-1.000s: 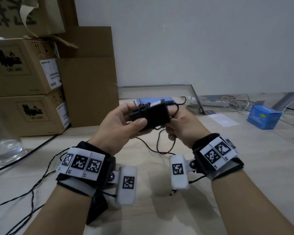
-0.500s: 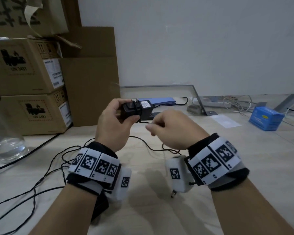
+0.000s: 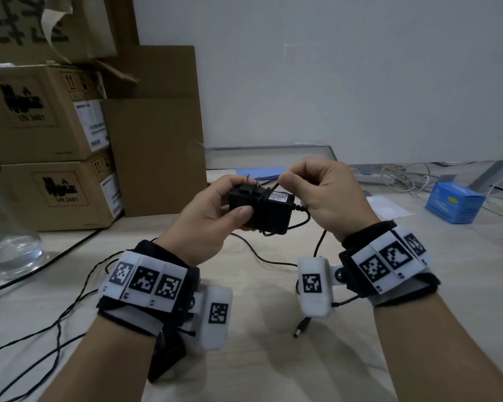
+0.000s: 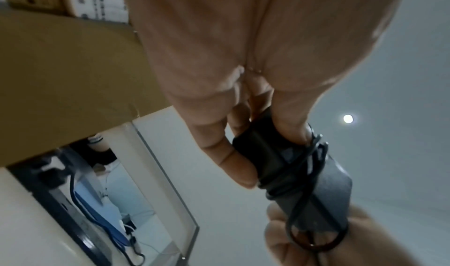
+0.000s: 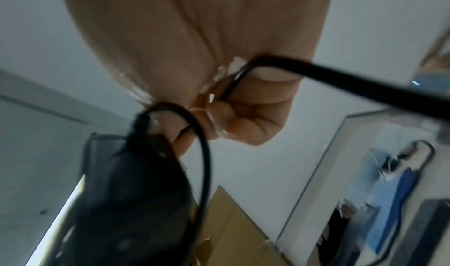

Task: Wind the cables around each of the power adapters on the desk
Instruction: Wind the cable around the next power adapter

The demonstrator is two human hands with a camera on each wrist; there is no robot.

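A black power adapter [image 3: 269,211] with two prongs up and a white label is held above the desk. My left hand [image 3: 215,216] grips its left end, thumb on the front face. A few turns of its thin black cable [image 3: 263,204] lie round the middle of the adapter [image 4: 299,176]. My right hand [image 3: 323,192] pinches the cable [image 5: 233,85] just above the adapter [image 5: 131,197]. The loose rest hangs to the desk and ends in a barrel plug [image 3: 301,329]. A second black adapter [image 3: 166,358] lies under my left wrist.
Stacked cardboard boxes [image 3: 50,146] stand at the back left, a glass [image 3: 9,253] at the left edge. More black cables [image 3: 50,338] trail over the desk's left side. A blue box [image 3: 455,203] and white wires [image 3: 404,175] sit at the back right.
My right hand has carried the cable up from the near side to above the adapter, laying another turn. The left hand has turned the adapter so its label faces me.
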